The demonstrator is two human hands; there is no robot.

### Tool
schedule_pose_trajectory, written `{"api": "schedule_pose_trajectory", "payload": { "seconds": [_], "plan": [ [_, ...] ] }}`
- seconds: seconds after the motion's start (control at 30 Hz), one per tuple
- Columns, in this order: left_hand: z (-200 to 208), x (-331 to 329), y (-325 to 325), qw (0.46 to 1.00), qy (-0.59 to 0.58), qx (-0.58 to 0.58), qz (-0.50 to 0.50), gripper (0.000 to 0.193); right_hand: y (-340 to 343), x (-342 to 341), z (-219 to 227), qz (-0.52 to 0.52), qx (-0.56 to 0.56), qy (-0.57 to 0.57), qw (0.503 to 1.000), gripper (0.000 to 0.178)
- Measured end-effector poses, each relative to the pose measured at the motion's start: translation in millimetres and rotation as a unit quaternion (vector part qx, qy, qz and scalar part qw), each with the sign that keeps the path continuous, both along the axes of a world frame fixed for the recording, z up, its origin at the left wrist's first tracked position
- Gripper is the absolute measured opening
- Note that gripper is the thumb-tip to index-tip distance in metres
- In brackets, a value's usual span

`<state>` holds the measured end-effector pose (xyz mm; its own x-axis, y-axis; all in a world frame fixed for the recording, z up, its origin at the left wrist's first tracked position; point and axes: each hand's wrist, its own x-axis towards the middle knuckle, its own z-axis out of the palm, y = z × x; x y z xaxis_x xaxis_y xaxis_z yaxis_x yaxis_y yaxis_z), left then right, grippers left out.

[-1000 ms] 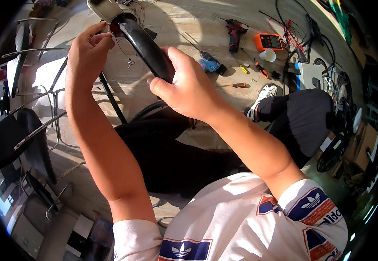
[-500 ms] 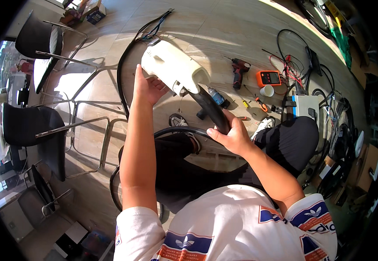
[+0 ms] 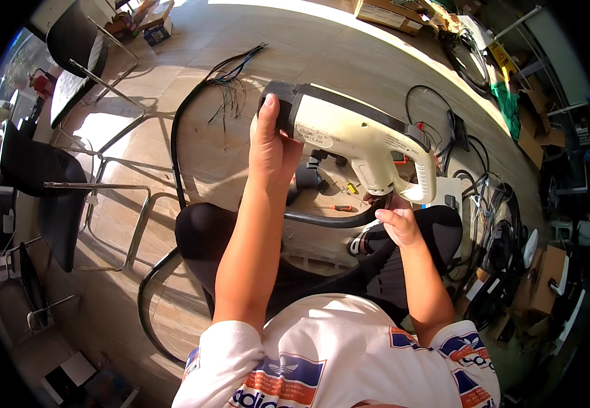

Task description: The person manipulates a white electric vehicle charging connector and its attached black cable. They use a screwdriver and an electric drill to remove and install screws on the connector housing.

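Cream gun-shaped connector (image 3: 339, 127) has swung round since the earlier frame — now side-on, held up before the body, handle to the right. Left hand (image 3: 272, 151) raised, thumb up along the black nose; its grip is closed there, fingers hidden behind. Right hand (image 3: 402, 226) lower, thumb pointing left, by the black cable (image 3: 336, 221) under the handle — fingers mostly obscured, cannot tell whether that grip is closed. Orange meter (image 3: 398, 158) nearly all covered. One orange-handled screwdriver (image 3: 342, 208); two black chairs (image 3: 57, 224) clear.
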<state>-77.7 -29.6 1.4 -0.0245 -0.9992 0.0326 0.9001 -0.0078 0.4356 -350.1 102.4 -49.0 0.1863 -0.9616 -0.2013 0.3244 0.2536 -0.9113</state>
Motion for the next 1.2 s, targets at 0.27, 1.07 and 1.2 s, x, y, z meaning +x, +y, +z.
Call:
{"api": "schedule_pose_trajectory", "payload": {
  "seconds": [0.27, 1.07, 1.2],
  "plan": [
    [35.1, -11.3, 69.4, 0.999, -0.024, -0.041, -0.019, 0.077, 21.0, -30.7, 86.2, -0.059, -0.157, 0.011, 0.986, 0.091],
    [13.7, -10.5, 49.3, 0.961, -0.206, 0.175, 0.060, 0.044, 9.0, 43.8, 127.4, 0.162, 0.004, 0.056, 0.985, 0.026],
    [-7.5, -11.3, 82.3, 0.906, -0.376, 0.175, 0.083, 0.044, -9.8, 49.7, 135.4, 0.117, 0.033, 0.017, 0.992, 0.021]
  ]
}}
